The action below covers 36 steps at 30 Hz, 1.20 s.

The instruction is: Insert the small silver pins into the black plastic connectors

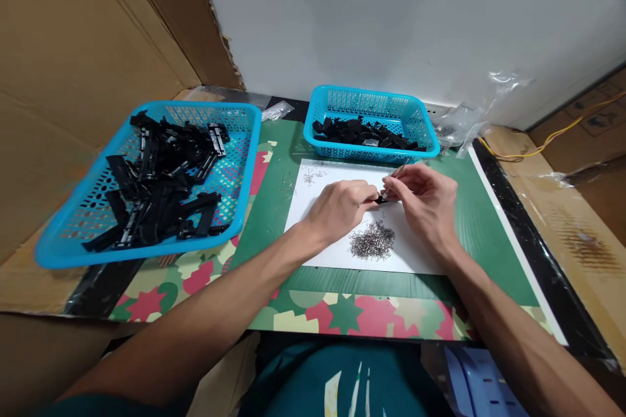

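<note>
Above a white sheet of paper (323,264), my left hand (342,205) is closed on a small black plastic part (380,200), most of which its fingers hide. From the other side, my right hand (426,199) pinches a thin, light-coloured tool (386,194). Its tip meets the black part, and its exact kind is too small to make out. Just in front of both hands lies a pile of tiny metal springs or bent wire pieces (372,241). A few more loose wire pieces (313,176) are scattered at the sheet's far left corner.
On the left, a large blue basket (252,163) holds many long black plastic parts (156,189). Behind the paper stands a smaller blue basket (372,155) with small black pieces (362,132). Clear plastic bags (460,124) and a yellow cable (552,137) are at the right back.
</note>
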Available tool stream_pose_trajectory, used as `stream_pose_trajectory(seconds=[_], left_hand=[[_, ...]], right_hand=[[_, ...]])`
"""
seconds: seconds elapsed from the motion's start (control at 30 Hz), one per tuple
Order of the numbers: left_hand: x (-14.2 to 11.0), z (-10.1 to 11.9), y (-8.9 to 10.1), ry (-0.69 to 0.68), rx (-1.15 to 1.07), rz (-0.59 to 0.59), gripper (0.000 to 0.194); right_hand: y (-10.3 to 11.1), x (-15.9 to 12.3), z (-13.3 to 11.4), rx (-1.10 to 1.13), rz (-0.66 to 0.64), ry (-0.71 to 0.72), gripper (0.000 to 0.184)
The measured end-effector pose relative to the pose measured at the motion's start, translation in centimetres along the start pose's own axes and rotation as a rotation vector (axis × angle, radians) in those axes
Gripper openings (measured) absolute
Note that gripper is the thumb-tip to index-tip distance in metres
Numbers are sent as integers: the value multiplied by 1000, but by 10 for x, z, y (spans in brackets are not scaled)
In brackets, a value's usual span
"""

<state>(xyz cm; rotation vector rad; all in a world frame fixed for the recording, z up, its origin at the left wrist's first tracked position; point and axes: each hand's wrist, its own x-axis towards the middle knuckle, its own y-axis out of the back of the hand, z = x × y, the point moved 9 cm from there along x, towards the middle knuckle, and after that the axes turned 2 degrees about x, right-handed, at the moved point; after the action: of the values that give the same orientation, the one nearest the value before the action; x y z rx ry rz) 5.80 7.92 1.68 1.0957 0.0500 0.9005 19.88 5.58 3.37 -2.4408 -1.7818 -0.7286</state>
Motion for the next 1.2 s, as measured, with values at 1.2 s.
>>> stream_pose_trajectory(seconds=[1.2], left_hand=[[-4,-31,33,325,-295,291,16]], right_hand=[[6,4,-8,-212,-322,245,17]])
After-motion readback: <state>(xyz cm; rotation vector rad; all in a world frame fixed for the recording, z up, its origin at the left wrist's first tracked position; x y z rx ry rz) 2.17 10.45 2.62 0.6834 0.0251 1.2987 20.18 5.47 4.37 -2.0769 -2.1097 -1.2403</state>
